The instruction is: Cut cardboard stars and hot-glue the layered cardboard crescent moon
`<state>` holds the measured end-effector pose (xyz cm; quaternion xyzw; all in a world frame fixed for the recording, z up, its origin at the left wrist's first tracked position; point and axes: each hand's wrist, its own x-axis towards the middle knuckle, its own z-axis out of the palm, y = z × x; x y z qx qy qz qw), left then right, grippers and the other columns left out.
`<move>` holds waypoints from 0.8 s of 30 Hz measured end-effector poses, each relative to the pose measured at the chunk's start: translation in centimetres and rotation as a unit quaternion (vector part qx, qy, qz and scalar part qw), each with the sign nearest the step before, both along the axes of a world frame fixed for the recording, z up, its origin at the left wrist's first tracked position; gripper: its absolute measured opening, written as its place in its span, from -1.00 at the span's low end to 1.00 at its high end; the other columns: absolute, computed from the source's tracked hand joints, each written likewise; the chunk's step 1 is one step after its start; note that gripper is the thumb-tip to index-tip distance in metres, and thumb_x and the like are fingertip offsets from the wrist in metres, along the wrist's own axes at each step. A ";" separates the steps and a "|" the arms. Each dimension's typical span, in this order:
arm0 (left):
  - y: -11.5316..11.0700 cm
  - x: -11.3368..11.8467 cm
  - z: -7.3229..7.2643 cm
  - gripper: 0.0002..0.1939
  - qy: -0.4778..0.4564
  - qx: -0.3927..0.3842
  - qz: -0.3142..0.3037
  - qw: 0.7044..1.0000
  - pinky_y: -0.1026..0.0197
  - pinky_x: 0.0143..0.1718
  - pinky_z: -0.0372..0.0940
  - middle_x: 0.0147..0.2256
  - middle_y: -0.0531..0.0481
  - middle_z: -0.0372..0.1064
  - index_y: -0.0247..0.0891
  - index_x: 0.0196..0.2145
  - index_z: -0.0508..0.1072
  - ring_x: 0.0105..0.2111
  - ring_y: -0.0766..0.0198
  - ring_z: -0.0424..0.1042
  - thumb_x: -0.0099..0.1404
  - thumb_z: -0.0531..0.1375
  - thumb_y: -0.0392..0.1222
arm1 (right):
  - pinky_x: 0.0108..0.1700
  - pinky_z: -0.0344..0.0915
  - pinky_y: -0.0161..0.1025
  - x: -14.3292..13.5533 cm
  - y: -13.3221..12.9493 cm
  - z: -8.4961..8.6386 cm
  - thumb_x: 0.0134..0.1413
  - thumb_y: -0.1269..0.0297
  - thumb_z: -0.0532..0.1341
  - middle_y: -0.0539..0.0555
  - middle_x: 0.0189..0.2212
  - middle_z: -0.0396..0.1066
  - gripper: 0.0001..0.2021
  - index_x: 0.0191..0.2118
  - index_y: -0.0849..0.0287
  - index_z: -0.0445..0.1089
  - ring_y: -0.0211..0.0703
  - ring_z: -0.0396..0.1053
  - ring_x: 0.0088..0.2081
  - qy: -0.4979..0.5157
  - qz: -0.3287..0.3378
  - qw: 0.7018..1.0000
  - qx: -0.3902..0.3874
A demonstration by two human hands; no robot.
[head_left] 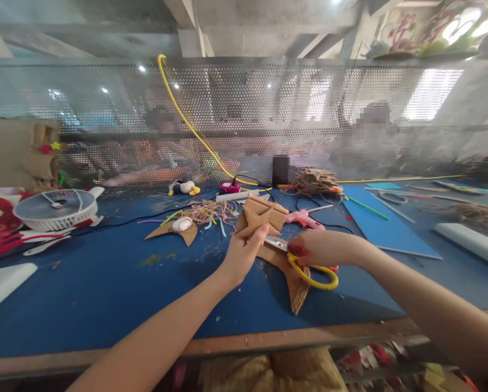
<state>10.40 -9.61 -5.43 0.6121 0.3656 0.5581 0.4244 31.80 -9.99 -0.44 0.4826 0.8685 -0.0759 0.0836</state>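
Observation:
My left hand [244, 253] is closed on a piece of cardboard [259, 215] with a star-like outline on its face, its thumb pressed on the front. My right hand [309, 247] grips a pair of scissors [319, 280] with yellow and red handles. The metal blades point left, close under the lower edge of the cardboard; whether they touch it I cannot tell. Below both hands lies a cut cardboard shape [295, 280] with pointed ends and a ridged edge. Just behind my right hand rests a pink glue gun [309, 219].
Left of my hands lies another cardboard shape [190, 233] with a white round piece. Twine scraps [217, 209] and a twine bundle [315, 181] lie farther back. A white fan [56, 209] is at left, a blue board [391, 223] at right. Perforated metal mesh [236, 120] closes the back.

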 end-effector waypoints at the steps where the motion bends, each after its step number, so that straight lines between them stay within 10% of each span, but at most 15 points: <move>1: 0.0 0.0 0.0 -0.53 -0.002 -0.003 -0.003 1.000 0.23 -0.38 0.12 -0.56 0.11 0.16 -0.21 -0.60 0.21 -0.48 0.33 0.16 0.29 0.21 0.13 | -0.49 0.08 -0.27 0.1 0.0 0.4 0.15 0.38 0.21 0.06 -0.46 0.54 -0.88 -0.28 0.13 0.53 -0.17 0.42 -0.50 0.001 0.000 1.000 -0.015; 5: -0.1 0.0 0.2 -0.53 -0.015 -0.029 -0.020 0.999 0.23 -0.40 0.13 -0.57 0.10 0.18 -0.21 -0.63 0.23 -0.49 0.32 0.17 0.26 0.24 0.11 | -0.46 0.14 -0.25 0.0 -0.5 1.7 0.23 0.25 0.19 0.06 -0.50 0.48 -0.84 -0.32 0.12 0.51 -0.17 0.38 -0.50 0.087 -0.025 0.983 0.160; 10: -0.2 0.2 -0.3 -0.63 -0.032 -0.055 -0.078 0.995 0.24 -0.38 0.18 -0.51 0.07 0.33 -0.22 -0.48 0.46 -0.46 0.29 0.27 0.22 0.29 0.15 | -0.04 0.38 -0.09 -1.5 -0.7 -0.1 0.30 0.24 0.18 0.21 -0.08 0.45 -0.79 -0.02 0.14 0.45 -0.04 0.43 -0.08 0.334 0.085 0.868 0.357; 17: 0.1 0.2 -1.9 -0.45 0.015 -0.109 -0.143 0.984 0.21 -0.39 0.14 -0.56 0.08 0.22 -0.24 -0.52 0.37 -0.51 0.32 0.17 0.29 0.15 0.33 | -0.24 0.38 -0.24 -1.2 0.3 -3.6 0.32 0.24 0.22 0.11 -0.16 0.51 -0.84 -0.06 0.12 0.47 -0.22 0.41 -0.30 0.475 0.063 0.846 0.233; 24: 0.1 -0.1 -1.0 -0.66 -0.082 -0.194 -0.233 0.949 0.24 -0.34 0.14 -0.39 0.01 0.34 -0.26 -0.33 0.45 -0.39 0.28 0.23 0.29 0.10 0.09 | -0.45 0.25 -0.30 -0.4 0.9 -3.9 0.27 0.10 0.25 -0.01 -0.46 0.39 -0.75 -0.08 0.13 0.51 -0.27 0.28 -0.48 0.567 -0.046 0.806 0.160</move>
